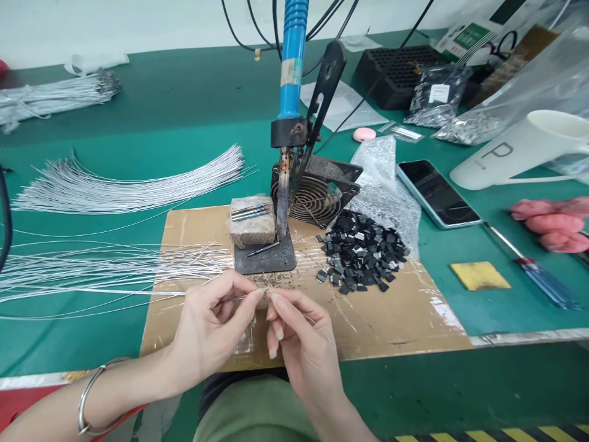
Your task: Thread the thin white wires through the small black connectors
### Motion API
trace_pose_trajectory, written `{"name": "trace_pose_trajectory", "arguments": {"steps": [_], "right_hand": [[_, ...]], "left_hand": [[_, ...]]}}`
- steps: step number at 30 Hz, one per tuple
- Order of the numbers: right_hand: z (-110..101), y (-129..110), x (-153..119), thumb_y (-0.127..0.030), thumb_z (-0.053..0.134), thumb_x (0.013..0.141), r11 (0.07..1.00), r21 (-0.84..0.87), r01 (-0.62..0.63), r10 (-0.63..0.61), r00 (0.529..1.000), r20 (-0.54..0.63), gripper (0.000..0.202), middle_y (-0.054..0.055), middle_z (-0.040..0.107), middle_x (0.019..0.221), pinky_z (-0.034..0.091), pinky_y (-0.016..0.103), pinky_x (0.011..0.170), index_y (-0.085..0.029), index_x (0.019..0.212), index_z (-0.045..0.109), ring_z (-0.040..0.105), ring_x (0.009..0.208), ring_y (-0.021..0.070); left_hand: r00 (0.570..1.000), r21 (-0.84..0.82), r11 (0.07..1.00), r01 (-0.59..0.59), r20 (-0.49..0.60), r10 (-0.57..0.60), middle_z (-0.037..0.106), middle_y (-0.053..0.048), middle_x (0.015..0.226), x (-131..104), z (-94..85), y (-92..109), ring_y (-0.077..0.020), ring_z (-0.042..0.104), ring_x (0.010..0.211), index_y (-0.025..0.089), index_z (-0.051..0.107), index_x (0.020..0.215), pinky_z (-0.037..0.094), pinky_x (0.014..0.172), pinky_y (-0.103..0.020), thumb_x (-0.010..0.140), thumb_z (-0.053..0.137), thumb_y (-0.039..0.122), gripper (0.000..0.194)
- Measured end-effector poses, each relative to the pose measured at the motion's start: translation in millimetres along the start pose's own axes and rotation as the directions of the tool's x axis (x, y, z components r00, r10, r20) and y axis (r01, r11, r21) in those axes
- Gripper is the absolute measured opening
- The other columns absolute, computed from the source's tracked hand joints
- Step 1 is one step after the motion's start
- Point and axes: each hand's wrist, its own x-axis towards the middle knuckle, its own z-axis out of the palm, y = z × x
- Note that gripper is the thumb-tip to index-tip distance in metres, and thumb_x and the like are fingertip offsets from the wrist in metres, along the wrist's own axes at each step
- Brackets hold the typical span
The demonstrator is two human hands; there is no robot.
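Note:
My left hand [216,331] is closed in a pinch, with a slim metallic rod [237,298] between its fingers. Its tip meets the fingertips of my right hand [299,337], which pinches a thin white wire [309,319] that trails back over the fingers. What joins them at the fingertips is too small to make out. Just beyond stand a dark metal plate [267,263] and a pale block [252,232] with several slim metal rods [251,212] on top. A soldering iron with a blue handle [294,61] hangs upright in a stand, tip down beside the block.
A heap of small black connectors [363,248] lies on the cardboard [350,319], by bubble wrap [386,166]. Loose white wires [184,267] and a wire bundle [138,187] spread leftward. A round-grilled fan [315,196], phone [437,193], yellow sponge [479,275], screwdriver [538,273] and mug [515,150] stand rightward.

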Motion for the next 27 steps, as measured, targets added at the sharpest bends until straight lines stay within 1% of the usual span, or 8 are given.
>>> {"name": "trace_pose_trajectory", "arguments": {"steps": [8, 10, 13, 16, 18, 21, 24, 27], "right_hand": [[-2.1, 3.4, -1.2, -0.037, 0.086, 0.078, 1.0, -0.009, 0.007, -0.007, 1.0, -0.016, 0.019, 0.002, 0.068, 0.066, 0.052, 0.017, 0.037, -0.02, 0.085, 0.085, 0.054, 0.047, 0.0081], [-8.7, -4.4, 0.7, -0.041, 0.08, 0.084, 0.997, -0.047, 0.062, -0.062, 0.998, -0.002, 0.024, 0.004, 0.071, 0.072, 0.056, 0.02, 0.041, -0.019, 0.091, 0.086, 0.058, 0.053, 0.0107], [-24.4, -23.3, 5.7, -0.046, 0.072, 0.089, 0.962, -0.118, 0.244, -0.251, 0.967, -0.043, 0.031, 0.007, 0.074, 0.077, 0.06, 0.023, 0.047, -0.019, 0.095, 0.085, 0.062, 0.062, 0.0142], [-41.1, -40.6, 11.4, -0.049, 0.074, 0.086, 0.912, -0.175, 0.371, -0.396, 0.908, -0.14, 0.034, 0.007, 0.074, 0.077, 0.059, 0.024, 0.047, -0.017, 0.094, 0.085, 0.062, 0.061, 0.0146], [-49.2, -46.5, 14.2, -0.049, 0.076, 0.084, 0.902, -0.197, 0.384, -0.418, 0.89, -0.18, 0.036, 0.007, 0.073, 0.076, 0.058, 0.024, 0.046, -0.016, 0.094, 0.085, 0.062, 0.06, 0.0144], [-54.6, -47.4, 15.9, -0.05, 0.077, 0.082, 0.904, -0.214, 0.37, -0.41, 0.891, -0.194, 0.038, 0.007, 0.073, 0.075, 0.056, 0.024, 0.044, -0.015, 0.092, 0.085, 0.061, 0.058, 0.0143], [-55.5, -45.9, 15.7, -0.051, 0.078, 0.081, 0.902, -0.226, 0.367, -0.41, 0.893, -0.186, 0.038, 0.007, 0.073, 0.073, 0.056, 0.024, 0.042, -0.014, 0.09, 0.085, 0.061, 0.056, 0.0144], [-56.0, -46.2, 15.2, -0.051, 0.078, 0.082, 0.904, -0.226, 0.364, -0.405, 0.897, -0.176, 0.038, 0.007, 0.073, 0.072, 0.056, 0.024, 0.042, -0.014, 0.089, 0.085, 0.061, 0.055, 0.0143]], "left_hand": [[1.0, 0.024, 1.0, 0.003, -0.018, -0.003, 0.063, -0.001, 0.061, 2.3, -2.5, 1.8, -0.0114, 0.052, 0.051, 0.017, 0.067, 0.079, 0.036, 0.046, -0.023, 0.095, 0.063, 0.034, 0.023], [0.999, 0.092, 0.996, -0.018, -0.041, 0.022, 0.06, 0.001, 0.059, 3.8, -8.7, 5.4, -0.0106, 0.047, 0.05, 0.017, 0.067, 0.079, 0.033, 0.046, -0.023, 0.095, 0.063, 0.033, 0.023], [0.99, 0.245, 0.965, -0.097, -0.073, 0.118, 0.06, 0.003, 0.06, 10.6, -26.5, 11.2, -0.0102, 0.045, 0.051, 0.018, 0.07, 0.083, 0.033, 0.048, -0.024, 0.096, 0.064, 0.031, 0.019], [0.959, 0.431, 0.887, -0.167, -0.14, 0.248, 0.067, 0.002, 0.067, 24.4, -50.6, 9.8, -0.0117, 0.052, 0.058, 0.019, 0.072, 0.083, 0.038, 0.055, -0.025, 0.094, 0.068, 0.03, 0.016], [0.937, 0.533, 0.827, -0.18, -0.163, 0.309, 0.072, 0.0, 0.075, 34.6, -65.4, 3.1, -0.0143, 0.058, 0.067, 0.019, 0.073, 0.083, 0.043, 0.064, -0.027, 0.094, 0.069, 0.03, 0.016], [0.922, 0.688, 0.688, -0.232, -0.069, 0.38, 0.075, -0.004, 0.085, 43.9, -79.6, -10.0, -0.0193, 0.062, 0.08, 0.019, 0.075, 0.084, 0.046, 0.078, -0.033, 0.095, 0.067, 0.031, 0.019], [0.889, 0.791, 0.52, -0.323, 0.064, 0.454, 0.073, -0.008, 0.094, 45.8, -84.0, -17.1, -0.0216, 0.059, 0.084, 0.018, 0.078, 0.085, 0.046, 0.079, -0.036, 0.099, 0.061, 0.03, 0.024], [0.869, 0.835, 0.422, -0.352, 0.125, 0.478, 0.073, -0.009, 0.096, 52.7, -88.7, -17.2, -0.0221, 0.059, 0.086, 0.018, 0.079, 0.091, 0.048, 0.08, -0.036, 0.101, 0.056, 0.029, 0.028]]}}
